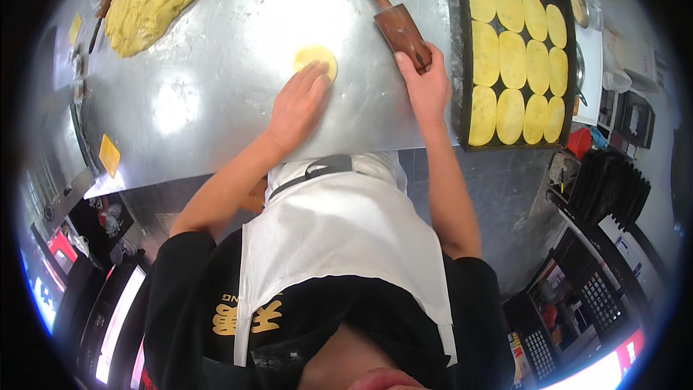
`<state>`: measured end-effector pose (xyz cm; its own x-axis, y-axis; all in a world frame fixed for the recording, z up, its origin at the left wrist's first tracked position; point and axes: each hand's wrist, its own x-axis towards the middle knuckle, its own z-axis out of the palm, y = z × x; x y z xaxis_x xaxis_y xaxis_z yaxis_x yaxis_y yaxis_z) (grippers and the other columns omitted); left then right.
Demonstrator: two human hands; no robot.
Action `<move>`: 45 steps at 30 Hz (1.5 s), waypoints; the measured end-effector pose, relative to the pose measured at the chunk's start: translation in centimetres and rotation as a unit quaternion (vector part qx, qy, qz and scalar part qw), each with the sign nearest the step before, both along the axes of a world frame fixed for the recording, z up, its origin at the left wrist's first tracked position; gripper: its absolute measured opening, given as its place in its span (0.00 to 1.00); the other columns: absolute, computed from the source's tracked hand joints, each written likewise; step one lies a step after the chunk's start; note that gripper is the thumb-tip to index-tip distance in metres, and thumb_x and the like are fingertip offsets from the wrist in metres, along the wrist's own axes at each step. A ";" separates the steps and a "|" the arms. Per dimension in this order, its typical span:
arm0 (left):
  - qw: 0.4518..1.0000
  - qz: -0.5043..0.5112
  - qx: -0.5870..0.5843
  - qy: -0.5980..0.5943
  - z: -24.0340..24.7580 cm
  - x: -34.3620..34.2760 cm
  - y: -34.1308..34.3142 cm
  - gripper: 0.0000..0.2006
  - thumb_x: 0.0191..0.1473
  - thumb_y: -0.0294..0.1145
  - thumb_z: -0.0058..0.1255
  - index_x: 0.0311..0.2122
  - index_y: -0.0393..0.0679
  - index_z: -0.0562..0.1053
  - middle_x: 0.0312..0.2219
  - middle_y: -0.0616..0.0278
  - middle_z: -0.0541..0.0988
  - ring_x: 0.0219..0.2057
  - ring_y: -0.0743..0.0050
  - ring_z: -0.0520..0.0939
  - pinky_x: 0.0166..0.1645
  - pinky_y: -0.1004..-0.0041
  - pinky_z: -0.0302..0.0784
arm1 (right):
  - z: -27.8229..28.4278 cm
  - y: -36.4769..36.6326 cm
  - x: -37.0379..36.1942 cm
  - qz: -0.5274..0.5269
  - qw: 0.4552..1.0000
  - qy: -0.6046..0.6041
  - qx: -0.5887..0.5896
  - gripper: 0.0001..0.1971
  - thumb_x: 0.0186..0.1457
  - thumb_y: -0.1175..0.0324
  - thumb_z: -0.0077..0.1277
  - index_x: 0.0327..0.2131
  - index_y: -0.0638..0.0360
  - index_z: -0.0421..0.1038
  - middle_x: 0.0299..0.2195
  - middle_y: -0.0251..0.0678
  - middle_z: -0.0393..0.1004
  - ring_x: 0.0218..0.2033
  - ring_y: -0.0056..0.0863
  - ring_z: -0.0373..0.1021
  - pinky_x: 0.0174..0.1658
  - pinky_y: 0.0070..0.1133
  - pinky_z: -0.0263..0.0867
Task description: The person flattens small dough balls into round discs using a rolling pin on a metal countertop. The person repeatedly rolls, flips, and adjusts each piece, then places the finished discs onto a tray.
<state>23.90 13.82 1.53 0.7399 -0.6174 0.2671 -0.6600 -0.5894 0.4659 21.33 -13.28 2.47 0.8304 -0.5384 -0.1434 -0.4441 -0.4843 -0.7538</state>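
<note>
On the metal table lies a small flat round of yellow dough (pixel 315 57). The fingers of my left hand (pixel 297 107) are stretched out together and rest on its near edge. My right hand (pixel 427 83) is closed round the near end of a brown wooden rolling pin (pixel 399 31), whose far handle points away and to the left. The near handle is hidden in my palm. To the right of this hand a dark baking tray (pixel 462 119) holds several flat oval pieces of yellow dough (pixel 510 112) laid in rows.
A large lump of yellow dough (pixel 155 3) sits at the far left of the steel table (pixel 216 101). A yellow scraper (pixel 109 155) lies near the table's left front corner. Stacked black trays (pixel 613 188) stand at the right. A red container (pixel 578 142) is beyond the baking tray.
</note>
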 end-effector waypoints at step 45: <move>0.950 0.289 0.114 0.017 0.0 0.0 4.1 0.19 0.61 0.40 0.57 0.19 0.43 0.76 0.23 0.58 0.79 0.27 0.51 0.79 0.34 0.55 0.71 | 1.4 4.1 1.8 0.396 0.911 0.059 -0.103 0.35 0.51 0.33 0.64 0.55 0.42 0.78 0.30 0.34 0.84 0.30 0.37 0.81 0.37 0.32 0.75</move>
